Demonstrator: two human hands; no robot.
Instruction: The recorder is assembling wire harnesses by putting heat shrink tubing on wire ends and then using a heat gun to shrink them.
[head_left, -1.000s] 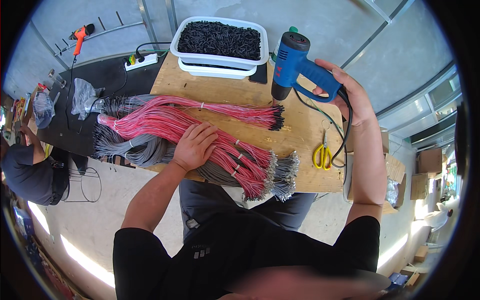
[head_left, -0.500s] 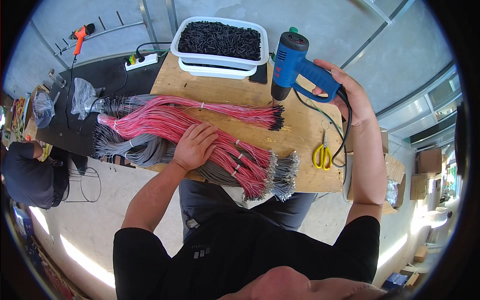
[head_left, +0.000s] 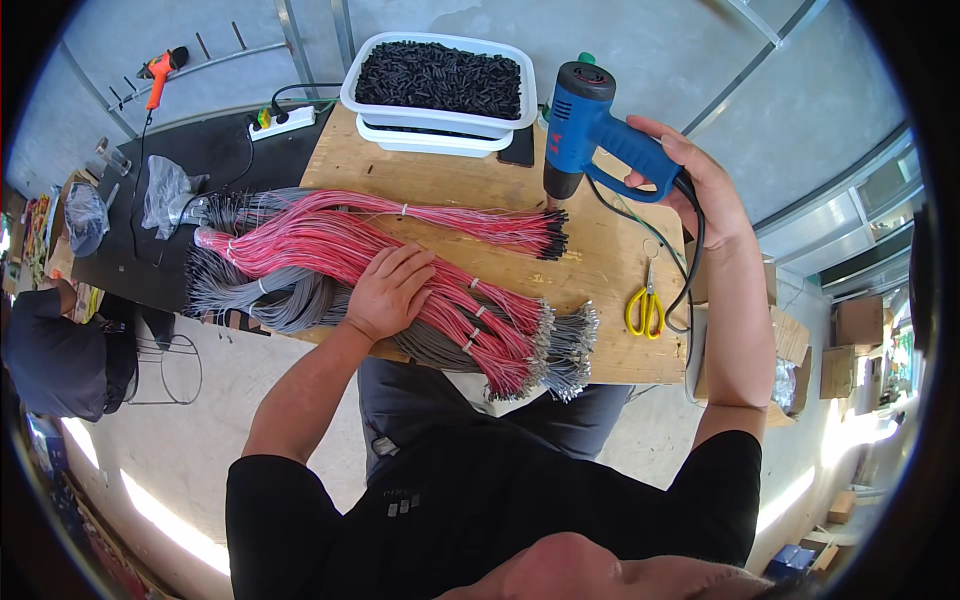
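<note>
A blue heat gun (head_left: 630, 150) is held by its handle in my right hand (head_left: 700, 185), its dark nozzle pointing down. Just under the nozzle are the black-sleeved ends (head_left: 550, 236) of a bundle of thin red wires (head_left: 450, 218). My left hand (head_left: 392, 290) lies flat, fingers stretched, on a nearer bundle of red and white wires (head_left: 310, 232), which is cinched with white ties. Metal terminals (head_left: 520, 360) tip that bundle on the right. Grey wires (head_left: 310, 300) lie beneath and beside it, partly hidden by the red ones.
White tubs (head_left: 440, 125) of short black sleeves stand at the table's back. Yellow-handled scissors (head_left: 645, 308) lie right, beside the gun's black cord (head_left: 697, 250). A power strip (head_left: 285, 123) and clear plastic bag (head_left: 170, 195) are left. Another person (head_left: 60, 345) sits far left.
</note>
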